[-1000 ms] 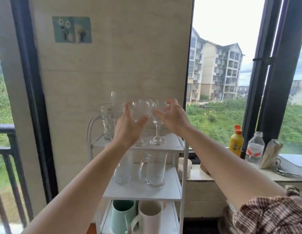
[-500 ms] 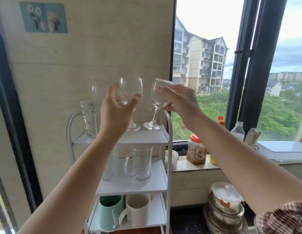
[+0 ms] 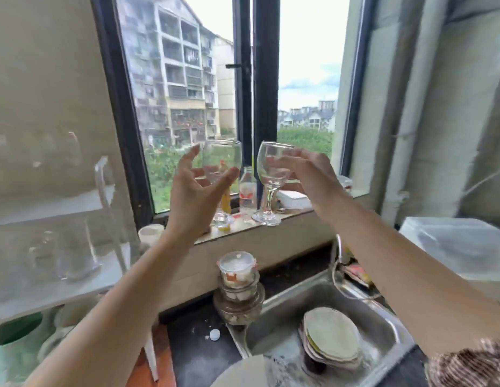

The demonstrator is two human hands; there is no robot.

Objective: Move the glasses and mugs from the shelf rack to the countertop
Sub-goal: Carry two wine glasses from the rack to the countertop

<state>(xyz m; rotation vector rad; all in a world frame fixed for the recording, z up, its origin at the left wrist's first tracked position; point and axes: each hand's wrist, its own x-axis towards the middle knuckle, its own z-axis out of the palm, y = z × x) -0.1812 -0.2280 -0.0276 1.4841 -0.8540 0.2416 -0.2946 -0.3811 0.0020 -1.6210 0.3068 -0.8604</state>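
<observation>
While left glass (image 3: 222, 157) and right glass (image 3: 272, 174) are gripped, fingers curled, by left hand (image 3: 195, 192) and right hand (image 3: 313, 178), neither is placed yet — rack (image 3: 47, 291) (blurred) part-loaded.

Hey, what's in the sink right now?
A stack of plates sits in the sink. The top plate covers the ones below, so whatever lies under them is hidden.

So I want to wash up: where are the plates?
Head view, lower right: the plates are stacked in the steel sink, just right of the stacked lidded containers on the dark counter.
</observation>
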